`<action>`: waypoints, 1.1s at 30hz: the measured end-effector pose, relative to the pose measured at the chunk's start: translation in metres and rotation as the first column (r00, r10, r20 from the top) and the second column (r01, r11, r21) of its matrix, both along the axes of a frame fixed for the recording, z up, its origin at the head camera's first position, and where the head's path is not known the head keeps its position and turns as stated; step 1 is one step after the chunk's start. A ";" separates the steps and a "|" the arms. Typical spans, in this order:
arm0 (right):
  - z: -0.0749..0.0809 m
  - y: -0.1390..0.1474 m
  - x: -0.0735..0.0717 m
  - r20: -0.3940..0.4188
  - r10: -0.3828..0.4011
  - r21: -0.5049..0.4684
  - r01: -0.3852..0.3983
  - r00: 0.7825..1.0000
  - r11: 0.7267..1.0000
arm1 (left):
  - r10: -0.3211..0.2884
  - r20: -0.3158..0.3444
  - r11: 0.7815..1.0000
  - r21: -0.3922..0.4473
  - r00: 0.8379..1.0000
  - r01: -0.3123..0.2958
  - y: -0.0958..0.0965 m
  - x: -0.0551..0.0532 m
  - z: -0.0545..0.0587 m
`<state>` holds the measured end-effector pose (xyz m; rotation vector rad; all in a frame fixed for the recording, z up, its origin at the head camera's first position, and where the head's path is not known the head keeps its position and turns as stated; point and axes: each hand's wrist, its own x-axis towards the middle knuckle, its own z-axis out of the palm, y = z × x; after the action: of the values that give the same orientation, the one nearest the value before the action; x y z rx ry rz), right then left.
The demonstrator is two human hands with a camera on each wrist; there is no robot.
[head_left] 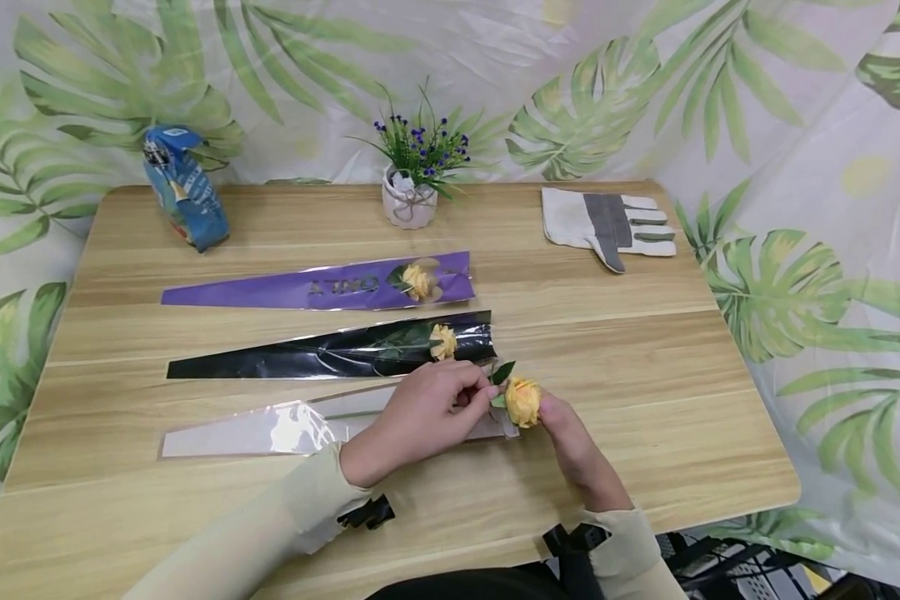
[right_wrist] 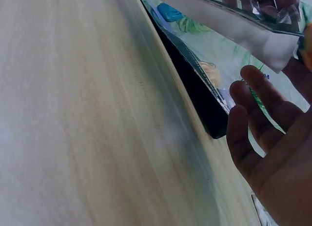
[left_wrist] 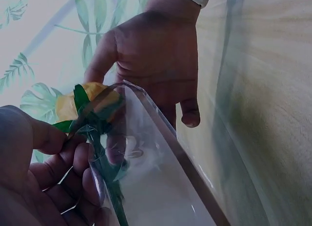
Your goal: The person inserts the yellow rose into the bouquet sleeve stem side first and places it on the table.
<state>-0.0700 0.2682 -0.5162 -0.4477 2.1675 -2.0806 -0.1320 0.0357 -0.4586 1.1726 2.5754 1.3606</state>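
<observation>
A yellow artificial rose (head_left: 523,402) with green leaves lies at the open end of a clear-fronted white flower sleeve (head_left: 228,431), its stem running inside the film. My left hand (head_left: 427,412) pinches the sleeve's edge beside the leaves, thumb against forefinger. Behind the bloom, my right hand (head_left: 576,442) has its thumb and forefinger around the flower head and sleeve mouth. Its other fingers (right_wrist: 265,101) extend loosely below the sleeve. The left wrist view shows the green stem (left_wrist: 109,182) through the film.
Beyond lie a black sleeve (head_left: 270,360) and a purple sleeve (head_left: 255,287), each with a yellow rose. At the back stand a blue bag (head_left: 187,192) and a potted plant (head_left: 411,200); a grey-and-white glove (head_left: 607,223) lies right on the wooden table (head_left: 645,358).
</observation>
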 end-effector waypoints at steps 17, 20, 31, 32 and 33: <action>0.003 -0.023 -0.006 -0.172 -0.387 -0.067 0.381 0.906 0.922 | -0.011 -0.037 0.997 -0.080 0.999 0.008 0.004 -0.002 0.004; 0.003 -0.023 -0.005 -0.166 -0.386 -0.070 0.379 0.908 0.923 | 0.006 -0.068 0.995 -0.102 0.998 -0.013 0.003 -0.005 0.005; 0.019 -0.037 -0.007 -0.334 -0.080 0.199 0.154 0.939 0.968 | -0.035 -0.135 0.986 -0.166 0.990 0.012 0.006 -0.010 0.010; 0.024 -0.039 -0.007 -0.338 -0.087 0.211 0.166 0.937 0.963 | -0.034 -0.140 0.984 -0.178 0.990 0.008 0.006 -0.009 0.010; 0.028 -0.041 -0.007 -0.340 -0.101 0.221 0.184 0.935 0.958 | -0.031 -0.142 0.982 -0.187 0.989 0.004 0.005 -0.009 0.010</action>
<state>-0.0771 0.2275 -0.4885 -0.6637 2.6859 -1.8690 -0.1410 0.0403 -0.4485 1.3023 2.7093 1.0396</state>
